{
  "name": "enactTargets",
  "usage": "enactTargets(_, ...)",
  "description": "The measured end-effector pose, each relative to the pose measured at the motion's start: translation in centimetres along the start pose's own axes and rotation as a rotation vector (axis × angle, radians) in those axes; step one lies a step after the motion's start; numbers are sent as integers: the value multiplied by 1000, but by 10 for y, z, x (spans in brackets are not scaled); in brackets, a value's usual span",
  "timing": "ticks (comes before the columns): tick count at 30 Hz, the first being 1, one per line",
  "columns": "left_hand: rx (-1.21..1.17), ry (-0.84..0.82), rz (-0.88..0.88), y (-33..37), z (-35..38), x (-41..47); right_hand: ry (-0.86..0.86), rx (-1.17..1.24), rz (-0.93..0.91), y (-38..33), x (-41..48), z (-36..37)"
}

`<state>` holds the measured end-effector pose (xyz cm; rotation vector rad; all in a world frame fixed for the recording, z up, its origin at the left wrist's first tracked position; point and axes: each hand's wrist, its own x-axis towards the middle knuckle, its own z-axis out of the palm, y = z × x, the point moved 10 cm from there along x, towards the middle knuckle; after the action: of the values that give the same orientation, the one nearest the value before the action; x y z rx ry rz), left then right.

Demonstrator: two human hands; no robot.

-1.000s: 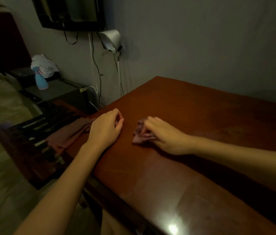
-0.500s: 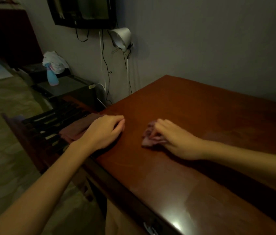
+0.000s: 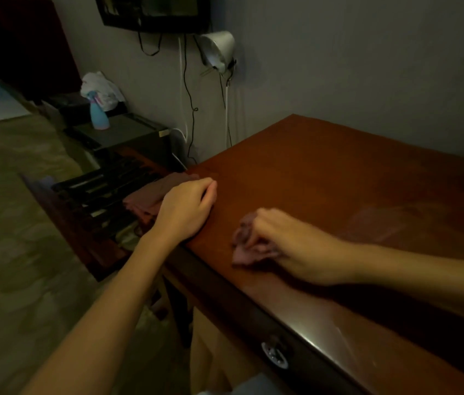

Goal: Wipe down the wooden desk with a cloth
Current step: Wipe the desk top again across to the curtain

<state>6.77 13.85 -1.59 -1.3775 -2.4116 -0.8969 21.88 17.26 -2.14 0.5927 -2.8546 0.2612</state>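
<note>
cloth [image 3: 243,249]: bunched on wooden desk [image 3: 339,172] near its front-left corner; under right hand [image 3: 290,246], fingers curled round it;
left hand [image 3: 188,208]: loosely curled, empty; on desk's left edge, farther from cloth

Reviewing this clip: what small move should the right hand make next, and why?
Probably sweep the cloth rightward along the desk. The right hand holds it bunched near the left front corner, the left hand rests at the edge, and most of the top lies beyond.
</note>
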Motion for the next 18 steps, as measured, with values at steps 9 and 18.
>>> enactTargets(9, 6, -1, -19, -3, -2, 1, 151, -138, 447, 64, 59, 1)
enactTargets(18, -13, -2, -10, -2, 2, 1, 97, -55, 447, 66, -10, -24)
